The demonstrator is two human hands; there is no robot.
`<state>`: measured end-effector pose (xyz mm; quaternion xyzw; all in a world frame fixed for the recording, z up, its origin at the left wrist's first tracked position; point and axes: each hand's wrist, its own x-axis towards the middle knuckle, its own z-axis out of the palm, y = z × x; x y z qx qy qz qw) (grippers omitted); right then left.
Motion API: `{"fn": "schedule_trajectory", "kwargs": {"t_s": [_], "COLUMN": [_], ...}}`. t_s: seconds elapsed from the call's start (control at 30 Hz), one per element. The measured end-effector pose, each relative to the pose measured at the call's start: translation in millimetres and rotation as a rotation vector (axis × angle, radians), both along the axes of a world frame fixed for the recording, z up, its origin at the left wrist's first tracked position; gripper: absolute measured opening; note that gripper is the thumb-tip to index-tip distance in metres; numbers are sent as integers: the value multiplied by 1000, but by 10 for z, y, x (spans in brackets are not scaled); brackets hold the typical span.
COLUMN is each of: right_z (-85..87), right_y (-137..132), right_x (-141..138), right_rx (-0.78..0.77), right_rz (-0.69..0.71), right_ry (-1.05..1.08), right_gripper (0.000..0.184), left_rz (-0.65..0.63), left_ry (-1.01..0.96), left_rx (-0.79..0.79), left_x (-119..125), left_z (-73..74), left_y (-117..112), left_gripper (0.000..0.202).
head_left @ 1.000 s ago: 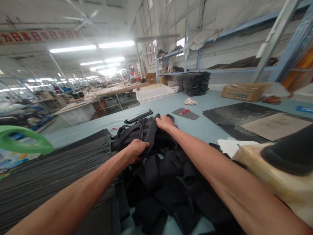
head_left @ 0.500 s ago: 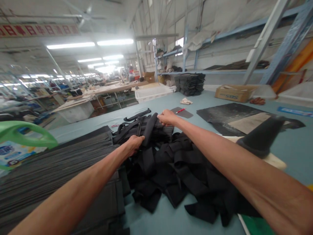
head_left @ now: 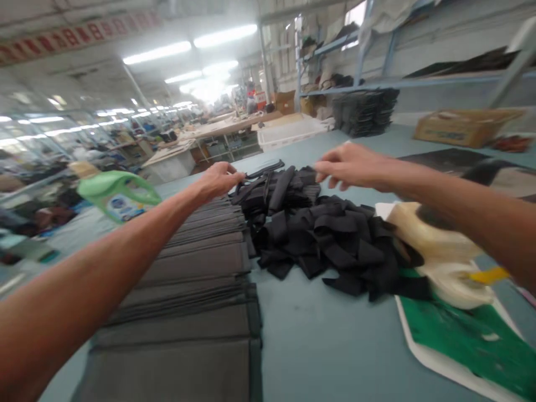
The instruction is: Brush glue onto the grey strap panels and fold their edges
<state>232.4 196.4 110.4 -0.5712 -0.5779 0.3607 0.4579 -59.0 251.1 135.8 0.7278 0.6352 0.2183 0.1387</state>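
Observation:
My left hand (head_left: 221,178) is at the far end of the stack of dark grey fabric panels (head_left: 196,259). Its fingers are pressed together beside a thin curved black strip (head_left: 266,169); whether they hold it is hidden. My right hand (head_left: 349,164) hovers to the right of a bundle of black pieces (head_left: 293,187), fingers loosely bent and apart, nothing in them. A rolled black strip (head_left: 282,190) lies across that bundle. Nearer to me, a loose heap of black fabric strips (head_left: 335,240) spreads over the blue-green table (head_left: 318,340).
A green jug (head_left: 111,192) stands left, beyond the panels. At right are rolls of clear tape (head_left: 460,285) and a green and white board (head_left: 464,340). Farther back are a cardboard box (head_left: 464,127), a dark stack (head_left: 366,111) and a white crate (head_left: 293,133).
Both hands have left the rolled black strip, which now lies on the bundle. The left hand moved left and away, the right hand to the right. The view has turned left and down.

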Motion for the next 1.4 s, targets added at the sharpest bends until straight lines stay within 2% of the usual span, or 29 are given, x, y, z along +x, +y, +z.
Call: {"fn": "schedule_trajectory", "kwargs": {"t_s": [0.07,0.13,0.2,0.23,0.3,0.33,0.37,0.43,0.5,0.57,0.63,0.7,0.77,0.93,1.03,1.1,1.2,1.27,1.4], "right_z": [12,-33,-154,-247,-486,-625,-768,-1050,-1297,-1486,-1612,-1692,-1748,-1867,-1945,-2006,-2104,-2158,-2207], "right_y": [-345,-687,-1013,-1171,-1486,-1647,-1807,-2107,-2339,-2465,-2485,-2437,-2364,-2173,-2030,-1962,-1986,-2087,-2333], "right_x": [-3,-32,-96,-146,-298,-404,-532,-842,-1179,-1481,-1715,-1892,-2037,-2277,-2297,-2267,-2184,-2105,-1825], "right_rx": [-56,-129,-150,-142,-103,-94,-88,-180,-291,-324,-333,-325,-297,-200,-155,-119,-47,4,99], "right_rz": [-16,-70,-84,-58,41,165,218,276,350,334,250,165,121,112,73,32,-26,-60,-139], "right_ry": [-128,-240,-321,-344,-381,-409,-465,-621,-691,-699,-692,-684,-670,-579,-493,-421,-322,-287,-301], "right_gripper": [11,19,23,18,6,11,15,26,28,29,34,39,39,33,30,35,48,50,45], "left_rz": [38,97,181,230,354,441,520,640,684,702,728,757,786,811,817,864,985,1042,1026], "left_ry": [106,180,218,224,215,206,192,150,86,35,2,-18,-36,-120,-183,-222,-292,-341,-361], "left_rx": [20,32,28,18,-4,-21,-42,-79,-108,-96,-53,4,64,154,193,240,312,347,337], "left_x": [-348,-753,-1201,-1434,-1891,-2101,-2289,-2576,-2730,-2774,-2761,-2744,-2752,-2844,-2862,-2825,-2684,-2543,-2205], "left_z": [162,218,152,72,-176,-337,-518,-911,-1296,-1622,-1865,-2025,-2113,-2125,-2108,-2124,-2180,-2214,-2215], "left_y": [-332,-736,-1189,-1424,-1892,-2114,-2323,-2684,-2961,-3162,-3301,-3386,-3421,-3338,-3267,-3264,-3371,-3500,-3774], "left_gripper": [31,41,48,49,51,53,55,52,46,44,50,57,63,62,58,60,65,67,68]}}
